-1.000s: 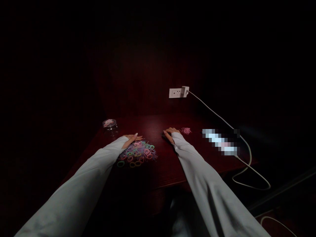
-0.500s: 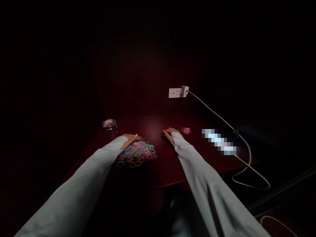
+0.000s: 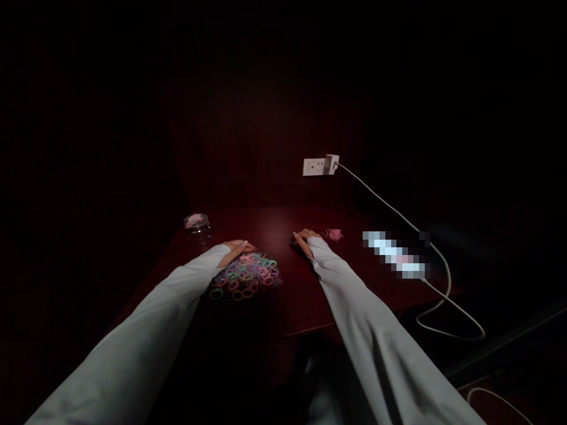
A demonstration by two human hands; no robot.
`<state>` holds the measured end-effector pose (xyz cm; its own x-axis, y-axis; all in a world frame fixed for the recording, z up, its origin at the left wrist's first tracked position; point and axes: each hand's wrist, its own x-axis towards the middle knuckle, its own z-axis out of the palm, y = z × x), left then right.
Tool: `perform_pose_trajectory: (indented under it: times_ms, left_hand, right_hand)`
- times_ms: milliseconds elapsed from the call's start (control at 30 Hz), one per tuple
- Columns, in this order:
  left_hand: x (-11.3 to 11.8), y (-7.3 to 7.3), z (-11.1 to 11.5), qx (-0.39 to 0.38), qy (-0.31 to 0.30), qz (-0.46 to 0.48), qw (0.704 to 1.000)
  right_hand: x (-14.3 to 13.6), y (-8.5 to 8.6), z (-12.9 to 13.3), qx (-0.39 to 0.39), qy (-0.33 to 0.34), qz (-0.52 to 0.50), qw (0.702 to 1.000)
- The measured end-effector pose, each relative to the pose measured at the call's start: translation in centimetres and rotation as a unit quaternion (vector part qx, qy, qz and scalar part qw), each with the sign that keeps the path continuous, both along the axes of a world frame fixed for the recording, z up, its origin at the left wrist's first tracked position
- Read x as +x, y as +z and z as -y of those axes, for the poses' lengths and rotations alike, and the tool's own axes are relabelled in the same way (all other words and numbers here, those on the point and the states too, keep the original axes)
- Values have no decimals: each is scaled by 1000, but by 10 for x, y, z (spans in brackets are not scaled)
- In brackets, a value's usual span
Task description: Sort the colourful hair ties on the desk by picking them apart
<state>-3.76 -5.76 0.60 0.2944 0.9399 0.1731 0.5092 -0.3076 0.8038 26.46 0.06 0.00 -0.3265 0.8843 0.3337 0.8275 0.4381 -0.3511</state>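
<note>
My left hand (image 3: pixel 238 247) lies at the back left edge of a pile of colourful hair ties (image 3: pixel 248 274), touching it. Its fingers stretch to the right with the thumb apart, and nothing shows held in them. On the dark red table my right hand (image 3: pixel 303 239) rests to the right of that pile, thumb out and the other fingers slightly bent. Part of its underside is hidden in shadow. Just beyond it sits a small heap of pink hair ties (image 3: pixel 334 235). Long pale sleeves cover both forearms.
A clear round jar (image 3: pixel 197 227) with a decorated lid stands at the back left. To the right lies a lit, pixelated device (image 3: pixel 394 255) with a white cable (image 3: pixel 385 200) running to a charger (image 3: pixel 331 164) in the wall socket (image 3: pixel 312 167). The table's front edge (image 3: pixel 305 330) is near me.
The left fingertips have shifted very slightly at the pile's back edge. My right hand and the other things stay where they were.
</note>
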Motion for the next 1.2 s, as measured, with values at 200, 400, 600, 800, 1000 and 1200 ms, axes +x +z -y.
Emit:
perform_pose_trajectory:
  times_ms: [200,400,600,800,1000,1200]
  left_hand:
    - [2,2,1,-12,10,16,1000]
    - [1,6,1,-15,-12,30,999]
    - [10,14,7,8,-34,62,997]
    - [18,16,13,14,-72,66,995]
    - [19,18,14,31,-85,41,995]
    - [21,18,16,33,-87,30,995]
  right_hand:
    - [0,1,2,2,5,-3,1000]
    - [-1,5,6,-7,15,-30,999]
    - [-18,8,13,4,94,-135,986]
    - [-39,-9,2,-8,161,-188,969]
    - [-40,-13,1,14,178,-165,970]
    - [-41,-9,4,11,177,-170,969]
